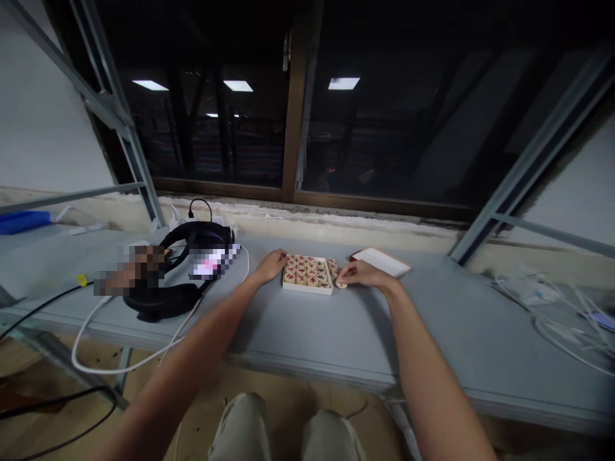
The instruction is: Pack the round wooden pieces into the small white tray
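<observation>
A shallow white box (307,290) sits on the grey table, filled with rows of round Chinese chess pieces (302,280) marked in red and black characters. My left hand (272,266) is at the box's upper left corner, its fingers closed against the edge. To the right of the box, my right hand (364,274) pinches a Chinese chess piece (341,285) low over the table. A few more loose pieces (332,264) lie between that hand and the box, partly hidden.
A white-lined box lid (382,261) lies behind my right hand. To the left are a black headset (166,301), a lit phone (211,262) and a white cable (96,368). More cables (562,307) lie at the right. Metal posts (480,224) and a window stand behind.
</observation>
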Demonstrator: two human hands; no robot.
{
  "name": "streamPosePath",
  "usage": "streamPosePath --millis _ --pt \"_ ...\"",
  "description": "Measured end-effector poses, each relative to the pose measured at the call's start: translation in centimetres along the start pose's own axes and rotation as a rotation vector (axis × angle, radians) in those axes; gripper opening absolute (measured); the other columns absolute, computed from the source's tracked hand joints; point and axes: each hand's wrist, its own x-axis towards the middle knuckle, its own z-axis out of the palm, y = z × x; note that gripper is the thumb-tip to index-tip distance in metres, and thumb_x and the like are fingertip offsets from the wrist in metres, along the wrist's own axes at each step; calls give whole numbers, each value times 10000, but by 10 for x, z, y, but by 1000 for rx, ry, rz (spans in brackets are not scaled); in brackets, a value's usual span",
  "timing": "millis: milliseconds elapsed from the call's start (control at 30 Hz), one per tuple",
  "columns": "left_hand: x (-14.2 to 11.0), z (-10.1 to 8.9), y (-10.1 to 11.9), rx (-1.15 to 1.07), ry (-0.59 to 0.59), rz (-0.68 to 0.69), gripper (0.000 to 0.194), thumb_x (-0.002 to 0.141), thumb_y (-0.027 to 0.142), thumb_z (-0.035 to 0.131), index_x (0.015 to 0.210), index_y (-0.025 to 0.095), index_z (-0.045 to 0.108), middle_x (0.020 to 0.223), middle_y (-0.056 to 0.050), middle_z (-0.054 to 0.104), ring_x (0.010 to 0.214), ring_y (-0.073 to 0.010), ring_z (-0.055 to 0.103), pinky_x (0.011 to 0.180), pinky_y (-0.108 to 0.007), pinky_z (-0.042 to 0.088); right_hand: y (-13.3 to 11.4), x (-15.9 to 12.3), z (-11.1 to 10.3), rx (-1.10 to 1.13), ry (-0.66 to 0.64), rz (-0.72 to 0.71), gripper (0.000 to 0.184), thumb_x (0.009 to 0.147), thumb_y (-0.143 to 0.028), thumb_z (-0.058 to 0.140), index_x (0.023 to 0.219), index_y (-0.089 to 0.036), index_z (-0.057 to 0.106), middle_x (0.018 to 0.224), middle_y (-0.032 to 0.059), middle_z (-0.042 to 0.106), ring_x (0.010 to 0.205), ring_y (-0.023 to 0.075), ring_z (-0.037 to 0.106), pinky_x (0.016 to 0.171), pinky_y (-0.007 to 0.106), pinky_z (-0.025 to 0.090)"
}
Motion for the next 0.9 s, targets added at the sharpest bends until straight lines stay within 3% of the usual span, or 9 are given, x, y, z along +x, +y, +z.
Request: streamPosePath --millis 67,133,200,267,367,433,533,767,900 --pt "0 0 0 10 1 0 317 881 214 379 1098 122 591 1109 -104 640 1050 -205 580 928 -293 421 8 4 1 -55 107 40 372 465 -417 795 700 -174 640 602 5 617 612 166 544 567 259 388" --pt "0 0 0 17 0 3 322 880 206 377 1101 108 588 1124 -117 632 1059 -212 573 933 -299 416 10 7 4 -155 296 93 371 484 -368 807 751 -187 623 598 -11 600 604 167 540 546 250 371" --pt "0 0 0 23 -4 3 322 881 207 378 1107 107 586 1130 -119 629 1064 -214 570 934 -301 414 4 10 10 -255 462 118 348 575 -375 781 836 -201 630 664 -2 622 642 175 559 570 252 376" --pt "-1 0 1 26 -8 -5 324 887 216 376 1116 115 582 1127 -113 630 1060 -211 572 931 -300 415 -7 13 21 -344 538 51 290 718 -392 691 950 -225 640 820 24 659 770 196 586 652 269 395" --pt "-1 -1 2 30 -10 -20 330 889 218 376 1127 113 579 1123 -114 632 1054 -210 577 929 -299 416 -29 17 40 -531 539 -113 307 847 -333 569 1148 -285 608 1142 53 611 1057 251 514 817 352 374" --pt "-2 -1 3 32 -9 -24 333 890 222 376 1130 112 579 1132 -117 630 1058 -211 576 933 -297 414 -38 20 50 -653 496 -157 307 877 -280 532 1172 -315 609 1243 48 561 1142 269 449 879 412 334" --pt "-3 -1 4 25 -11 -28 337 893 231 373 1133 116 580 1137 -115 630 1063 -212 575 929 -294 417 -42 26 57 -727 455 -179 272 901 -227 490 1082 -330 665 1223 26 577 1131 255 447 909 440 300" --pt "-3 -2 5 44 -15 -24 335 892 224 380 1134 103 578 1128 -124 633 1051 -217 579 923 -300 419 -38 30 56 -756 452 -213 277 884 -210 519 1111 -300 651 1223 36 588 1117 250 451 906 419 290" --pt "-2 -2 4 42 -16 -15 331 894 216 379 1141 110 573 1135 -116 631 1063 -214 574 930 -301 415 -39 25 47 -713 604 -115 190 881 -299 549 1025 -264 668 1158 36 623 1092 243 480 883 383 312"
